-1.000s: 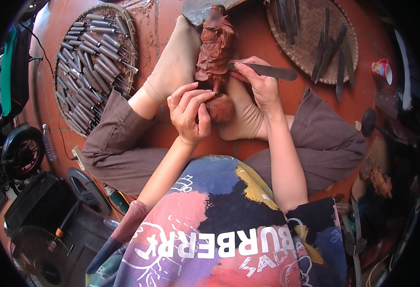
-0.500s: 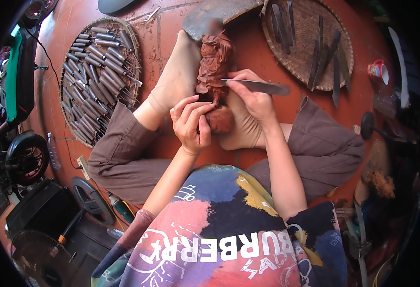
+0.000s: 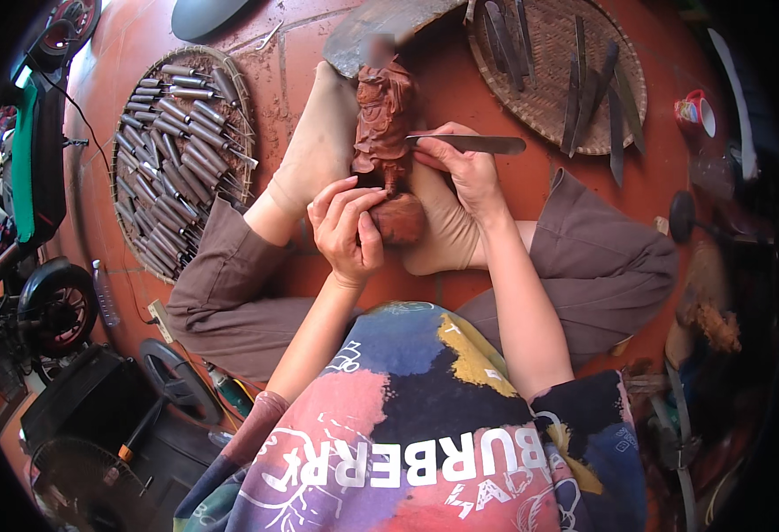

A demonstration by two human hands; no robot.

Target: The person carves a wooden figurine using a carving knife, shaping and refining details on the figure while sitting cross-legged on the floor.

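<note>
A reddish-brown carved wooden figure lies lengthwise between my two socked feet, its rounded base toward me. My left hand cups the lower part of the figure, fingers curled against it beside the base. A flat metal carving chisel is gripped in my right hand, with its tip resting on the figure's side and its handle end pointing right.
A round woven tray at left holds several wooden-handled chisels. A second woven tray at upper right holds several flat metal blades. A dark flat stone lies beyond the figure. A motorbike wheel and a fan stand at the left.
My left hand has shifted slightly up along the figure's lower part. The right hand keeps the chisel against the carving, its blade now lying more level.
</note>
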